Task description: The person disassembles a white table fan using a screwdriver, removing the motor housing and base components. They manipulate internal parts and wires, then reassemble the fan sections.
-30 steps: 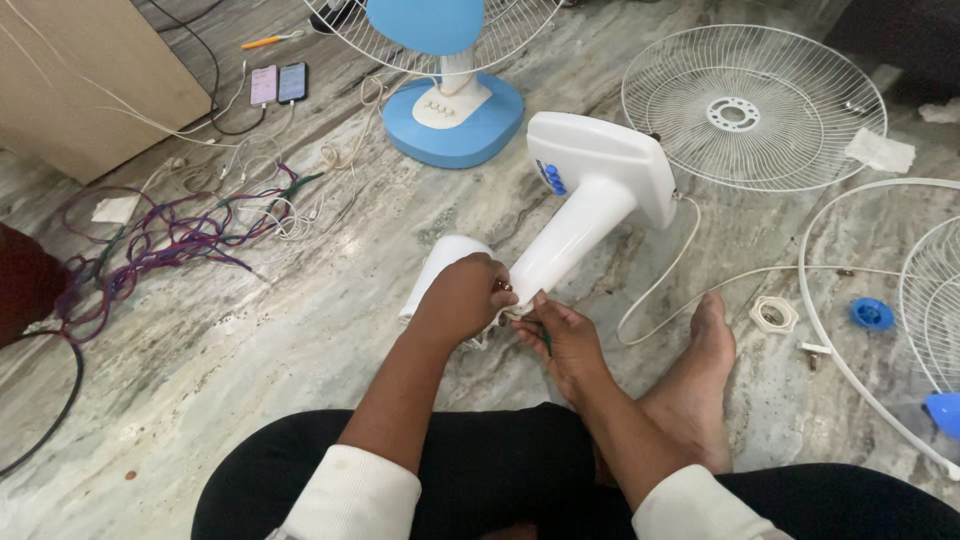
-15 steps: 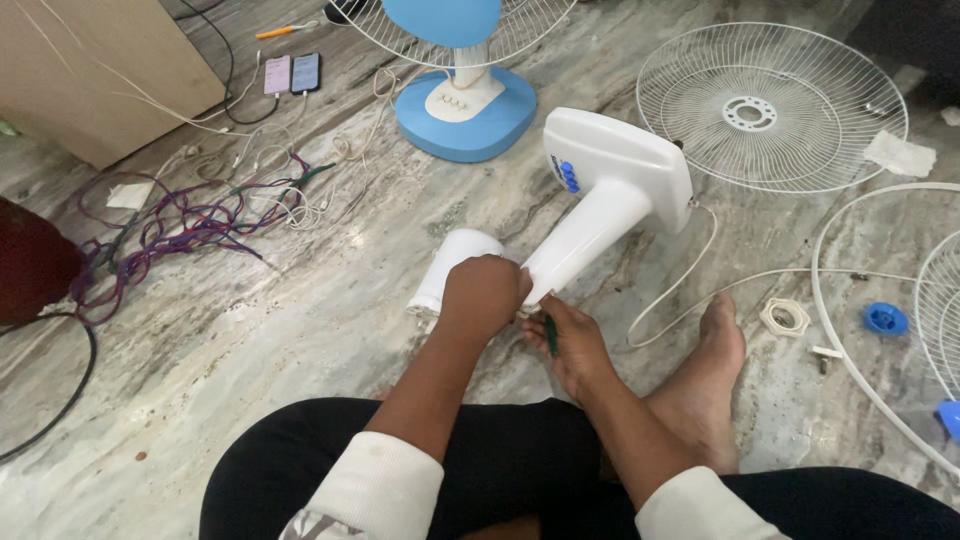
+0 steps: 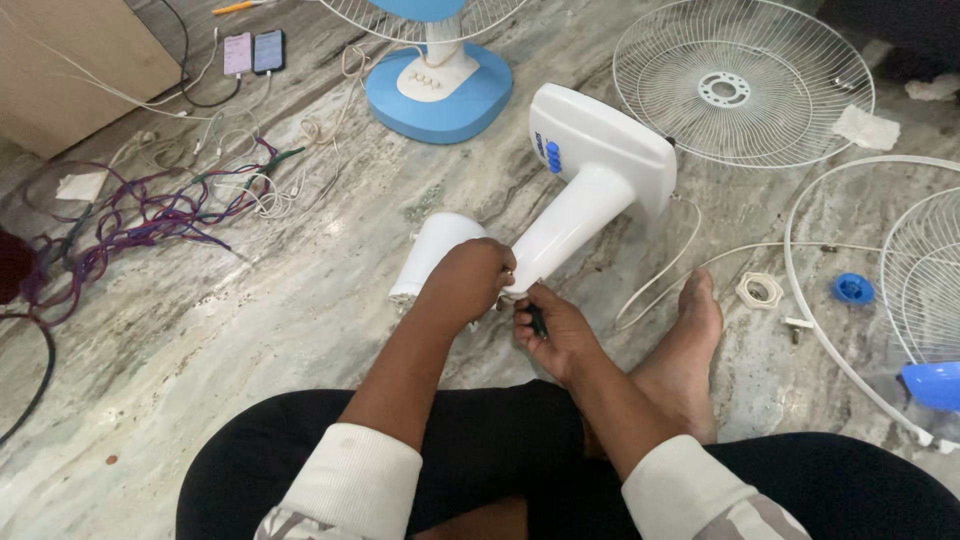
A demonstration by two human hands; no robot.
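Meanwhile, little has changed since a moment ago: the left hand (image 3: 468, 282) still clasps the top of the white fan stand (image 3: 590, 195) lying on the marble floor (image 3: 250, 330), and the right hand (image 3: 556, 330) pinches a dark screwdriver (image 3: 537, 320) there. No containers are visible.

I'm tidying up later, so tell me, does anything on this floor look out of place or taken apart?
Yes. A white fan stand lies tipped on its side, its neck end under the left hand and right hand. Loose fan grilles lie flat on the floor, and purple and white wires sprawl in a tangle.
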